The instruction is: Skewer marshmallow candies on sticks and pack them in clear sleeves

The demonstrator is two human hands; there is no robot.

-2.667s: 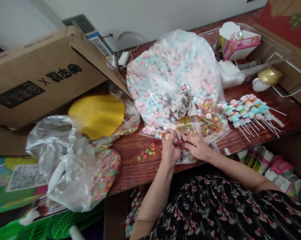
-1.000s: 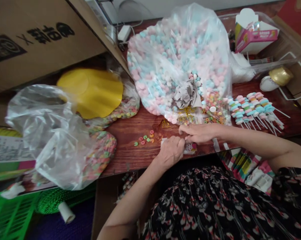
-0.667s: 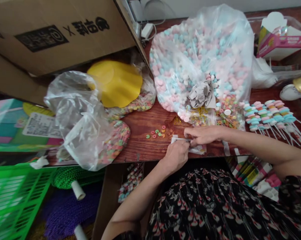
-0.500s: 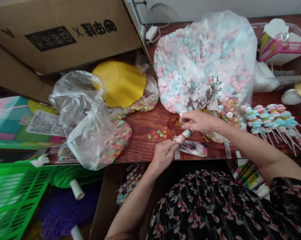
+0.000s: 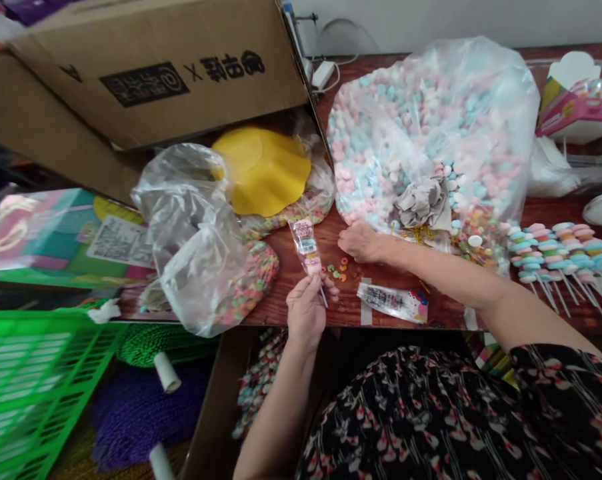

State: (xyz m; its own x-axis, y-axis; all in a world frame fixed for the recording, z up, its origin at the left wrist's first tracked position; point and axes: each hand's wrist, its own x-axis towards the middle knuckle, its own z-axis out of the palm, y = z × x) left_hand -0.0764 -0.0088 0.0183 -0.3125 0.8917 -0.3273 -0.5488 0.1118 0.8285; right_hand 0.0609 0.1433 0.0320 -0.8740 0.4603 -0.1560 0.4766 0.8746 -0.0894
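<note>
A reddish-brown wooden table [image 5: 348, 308] carries a large clear bag of pink, blue and white marshmallow pieces [image 5: 421, 133], with a grey cloth tie [image 5: 423, 203] at its neck. Unwrapped candy skewers [image 5: 555, 257] lie at the right. A cardboard box [image 5: 151, 73] overhangs the far left, above a yellow scalloped sheet [image 5: 263, 172] and a clear bag of ring cereal [image 5: 195, 247]. A green plastic crate [image 5: 31, 380] stands below the table edge.

The left hand [image 5: 305, 313] is raised, pinching the lower end of a cellophane-sleeved candy skewer [image 5: 305, 247], which stands upright above the table. The right arm lies across the table edge; the right hand [image 5: 361, 243] is cupped, fingers together, just beside the large bag. Whether it holds anything cannot be determined.
</note>
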